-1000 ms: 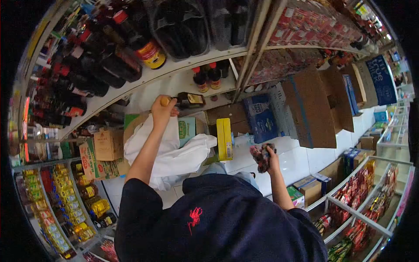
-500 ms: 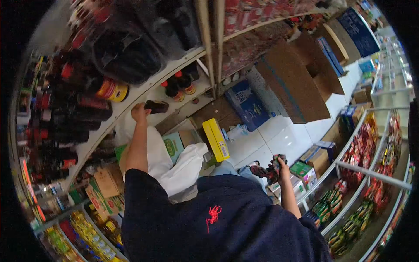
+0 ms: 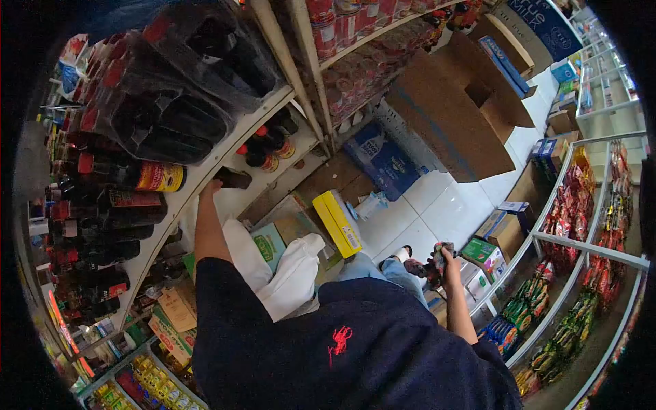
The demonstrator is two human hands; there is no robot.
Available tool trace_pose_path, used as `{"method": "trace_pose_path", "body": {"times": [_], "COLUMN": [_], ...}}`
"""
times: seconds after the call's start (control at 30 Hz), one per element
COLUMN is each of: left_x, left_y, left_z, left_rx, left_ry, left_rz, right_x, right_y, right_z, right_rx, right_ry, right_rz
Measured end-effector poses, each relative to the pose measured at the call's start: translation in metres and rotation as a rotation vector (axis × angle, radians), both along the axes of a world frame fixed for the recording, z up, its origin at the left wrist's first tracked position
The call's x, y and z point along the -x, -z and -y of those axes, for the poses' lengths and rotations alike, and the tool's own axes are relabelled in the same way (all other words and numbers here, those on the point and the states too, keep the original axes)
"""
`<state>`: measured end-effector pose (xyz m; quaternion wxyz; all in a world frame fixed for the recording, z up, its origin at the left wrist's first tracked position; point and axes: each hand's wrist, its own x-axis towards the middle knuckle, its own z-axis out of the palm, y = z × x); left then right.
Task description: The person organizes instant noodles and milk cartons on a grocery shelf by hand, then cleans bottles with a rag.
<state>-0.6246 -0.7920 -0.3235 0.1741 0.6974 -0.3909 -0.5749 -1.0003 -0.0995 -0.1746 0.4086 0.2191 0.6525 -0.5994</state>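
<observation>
The left hand (image 3: 209,186) hides the neck of the dark bottle (image 3: 234,179).

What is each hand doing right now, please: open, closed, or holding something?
Left hand: closed on a dark bottle.
Right hand: closed on a crumpled cloth.

A dark sauce bottle (image 3: 234,179) lies on its side at the edge of the white shelf (image 3: 290,176), one end gripped in my left hand (image 3: 210,186). A crumpled red-and-dark bundle (image 3: 432,263), possibly cloth, sits bunched in my right hand (image 3: 451,261).
</observation>
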Motion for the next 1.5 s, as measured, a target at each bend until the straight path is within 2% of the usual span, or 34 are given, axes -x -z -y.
{"method": "trace_pose_path", "body": {"times": [0.03, 0.07, 0.1, 0.13, 0.2, 0.23, 0.3, 0.33, 0.4, 0.47, 0.5, 0.57, 0.63, 0.67, 0.7, 0.77, 0.8, 0.87, 1.03, 1.1, 1.13, 1.3, 1.33, 1.37, 1.43, 1.47, 1.5], "left_x": [-0.008, 0.006, 0.016, 0.033, 0.026, 0.028, 0.042, 0.056, 0.107, 0.154, 0.174, 0.213, 0.244, 0.264, 0.276, 0.298, 0.307, 0.329, 0.425, 0.465, 0.478, 0.511, 0.53, 0.539, 0.557, 0.572, 0.591], "left_y": [0.011, -0.006, -0.024, -0.064, -0.036, -0.033, -0.055, -0.077, -0.128, -0.223, -0.271, -0.369, -0.468, -0.509, -0.535, -0.578, -0.603, -0.648, -0.676, -0.685, -0.683, -0.636, -0.632, -0.635, -0.646, -0.656, -0.667], "left_z": [0.009, 0.002, -0.011, -0.042, -0.037, -0.058, -0.123, -0.156, -0.233, -0.295, -0.321, -0.359, -0.396, -0.421, -0.442, -0.48, -0.493, -0.516, -0.613, -0.647, -0.658, -0.709, -0.732, -0.736, -0.734, -0.725, -0.714], "left_rx": [-0.074, -0.144, -0.073, -0.001, 0.102, 0.095, 0.305, 0.42, 0.65, 0.448, 0.459, 0.881, 1.463, 1.751, 1.776, 2.019, 2.037, 2.045, 2.036, 2.051, 2.044, 1.99, 1.903, 1.899, 1.849, 1.841, 1.926], "left_ry": [0.07, 0.144, 0.146, 0.15, 0.022, 0.029, -0.092, -0.156, 0.116, 0.219, 0.225, 0.427, 0.772, 0.78, 0.771, 1.099, 1.102, 2.081, 1.98, 1.9, 1.929, 1.166, 0.986, 0.998, 1.389, 1.396, 1.779], "left_rz": [-0.019, -0.041, 0.031, 0.1, 0.038, 0.018, -0.106, -0.168, -0.086, -0.375, -0.382, -0.424, -0.714, -0.839, -0.842, -1.202, -1.202, -0.91, -0.907, -0.914, -0.924, -0.819, -0.939, -0.96, -0.824, -0.834, -0.957], "right_x": [0.0, 0.001, 0.002, 0.004, 0.003, 0.005, 0.012, 0.015, 0.02, 0.032, 0.038, 0.05, 0.064, 0.073, 0.084, 0.105, 0.117, 0.144, 0.228, 0.261, 0.276, 0.32, 0.325, 0.33, 0.341, 0.347, 0.354], "right_y": [0.001, 0.004, 0.01, 0.022, 0.012, 0.0, 0.006, 0.011, 0.007, 0.014, 0.016, 0.014, 0.013, 0.014, 0.008, -0.004, -0.019, -0.022, -0.018, -0.018, -0.015, -0.035, -0.041, -0.045, -0.047, -0.046, -0.043], "right_z": [-0.001, -0.003, -0.006, -0.011, -0.005, 0.0, -0.004, -0.006, -0.005, -0.012, -0.018, -0.021, -0.023, -0.025, -0.027, -0.033, -0.038, -0.057, -0.136, -0.165, -0.178, -0.229, -0.235, -0.241, -0.251, -0.256, -0.262], "right_rx": [0.018, 0.006, -0.001, 0.025, 0.01, -0.027, 0.002, 0.071, 0.166, 0.193, 0.202, 0.215, 0.233, 0.256, 0.25, 0.314, 0.314, 0.356, 0.432, 0.396, 0.377, 0.34, 0.354, 0.354, 0.379, 0.374, 0.358], "right_ry": [0.003, -0.006, -0.008, -0.013, -0.002, -0.018, 0.013, 0.052, 0.091, 0.053, 0.007, 0.001, -0.009, -0.021, -0.058, -0.059, -0.059, -0.02, 0.05, 0.09, 0.106, 0.179, 0.216, 0.236, 0.347, 0.357, 0.363], "right_rz": [0.007, 0.016, 0.021, -0.015, -0.022, -0.036, 0.0, -0.022, -0.042, -0.052, -0.052, -0.054, -0.036, -0.038, -0.04, -0.082, -0.079, -0.113, -0.109, -0.157, -0.167, -0.196, -0.2, -0.204, -0.233, -0.232, -0.216]}}
